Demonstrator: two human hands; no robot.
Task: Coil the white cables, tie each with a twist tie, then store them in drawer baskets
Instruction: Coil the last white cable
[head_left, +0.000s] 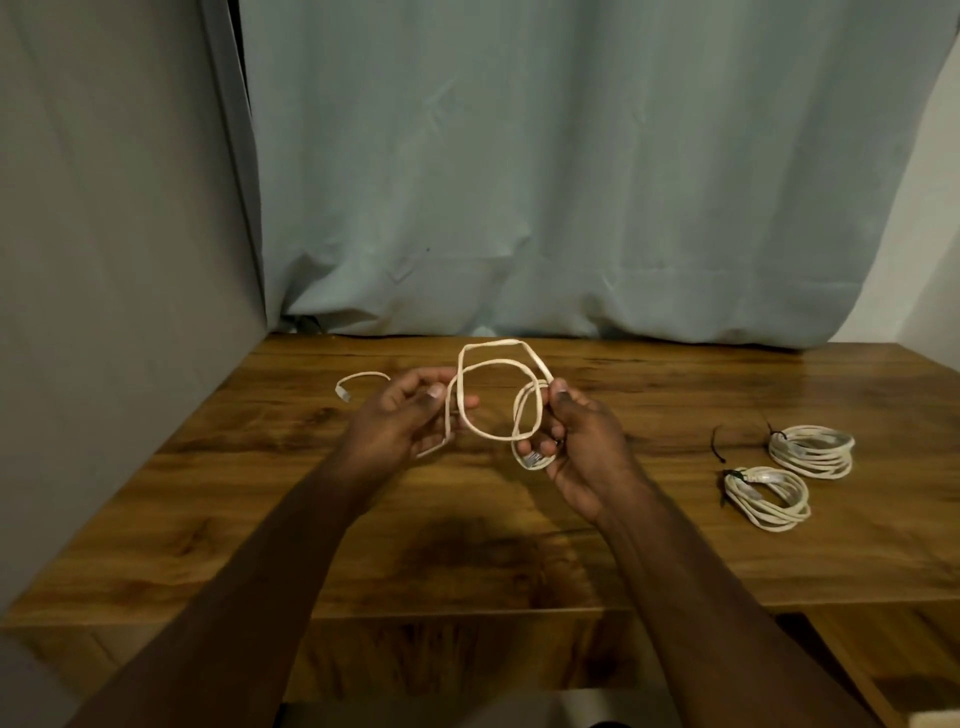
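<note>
- The person holds a white cable (488, 395) up over the middle of the wooden tabletop (260, 519), both forearms reaching in from the near edge.
- The right hand (582, 447) has its fingers curled round a small bunch of loops, thumb pressed on top; a plug end shows just below its fingertips.
- The left hand (405, 421) pinches the loose run of the cable between thumb and curled fingers; the free end with its connector (344, 393) sticks out to the left.
- Two large loops stand between the hands.
- On the right of the tabletop lie two coiled cables, a far one (813, 451) and a near one (769, 498), each tied with a dark twist tie.
- A loose twist tie (718, 448) lies just left of them.
- A pale curtain (571, 182) hangs behind.
</note>
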